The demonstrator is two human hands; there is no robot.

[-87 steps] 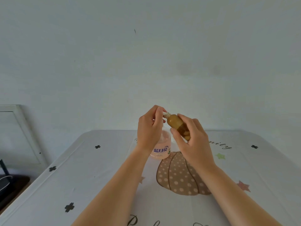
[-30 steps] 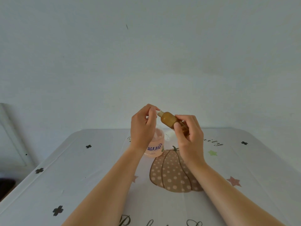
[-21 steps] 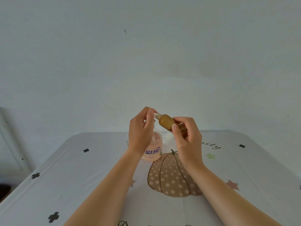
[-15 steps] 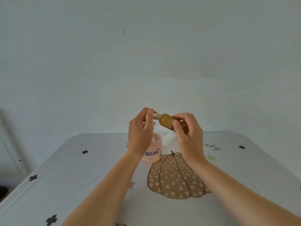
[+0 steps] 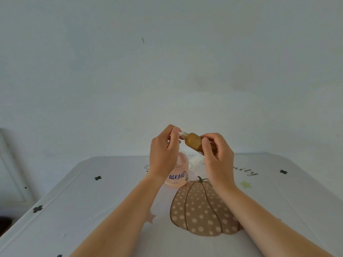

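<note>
Over the last few seconds the right grip (image 5: 219, 156) has changed its hold. Its fingers, once laid along the small amber bottle (image 5: 194, 142), now curl over the bottle's lower half from above. The bottle lies flatter, its neck pointing toward the left grip (image 5: 163, 153). The left grip has kept thumb and forefinger pinched on the white ribbed top (image 5: 184, 134) at the end of that neck, and the two grips have hardly moved apart. We judge that the top is being twisted loose and is not yet off, since we see no gap between it and the bottle's shoulder. The bottle hangs in the air between the two grips, above the pale cloth-covered desk (image 5: 104, 201).

We count one amber bottle with one top. Below the left grip, partly hidden by its wrist, stands one pink translucent plastic bottle with blue lettering (image 5: 177, 179). Just beside it, under the right grip, lies one white piece (image 5: 194, 161), too blurred to name. The cloth bears one dotted brown pumpkin print (image 5: 202, 208), nearer to us than both grips, and four black clover marks.
</note>
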